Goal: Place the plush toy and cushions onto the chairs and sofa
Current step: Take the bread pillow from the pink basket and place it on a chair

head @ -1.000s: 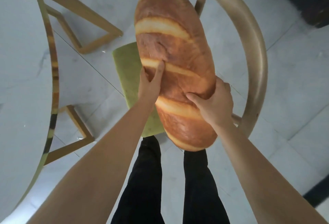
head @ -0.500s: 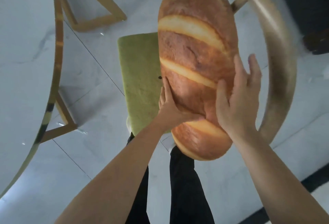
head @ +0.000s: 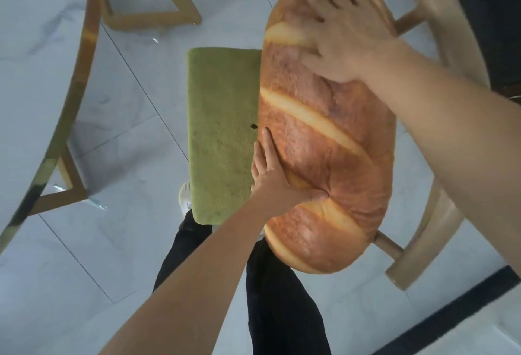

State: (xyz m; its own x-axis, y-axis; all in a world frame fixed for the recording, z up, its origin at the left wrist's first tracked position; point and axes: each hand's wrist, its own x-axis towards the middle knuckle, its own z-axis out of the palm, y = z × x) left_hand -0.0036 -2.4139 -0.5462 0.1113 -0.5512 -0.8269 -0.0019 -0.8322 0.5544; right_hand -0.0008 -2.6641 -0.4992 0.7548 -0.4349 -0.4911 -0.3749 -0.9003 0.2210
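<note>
- Object: 1 large bread-loaf-shaped plush cushion, brown crust print with pale diagonal stripes (head: 324,134). It lies lengthwise over the right part of a chair's flat green fabric seat pad (head: 222,134), its right flank against or very near the curved tan wooden backrest (head: 439,213); contact there is hidden by the loaf.
- Near end of the loaf juts past the front edge of the seat, over the person's dark trousers (head: 282,312). Far end is under the right hand.
- Left hand (head: 270,174): fingers straight and flat along the loaf's left flank, the hand pressing a visible dent into the lower part. Pushing, not gripping.
- Right hand (head: 344,35): fingers spread wide, palm down on the far top of the loaf. Motion-blurred; it appears to press, not clutch. Cannot tell if the fingertips dig in.
- Judged step: settling the loaf against the backrest before release.
- Risk 1: the overhanging near end may tip the loaf off the seat front once both hands lift, since its weight is not centred on the pad.
- Risk 2: the soft filling may spring back from the dent and roll the loaf left across the bare pad.
- Risk 3: a hard push right could wedge it under the backrest rail.
- Count in view: 1 loaf cushion, 1 chair, 1 pale marble-look table with gold rim (head: 42,44) at left, 2 hands. No other cushions, no sofa visible.
</note>
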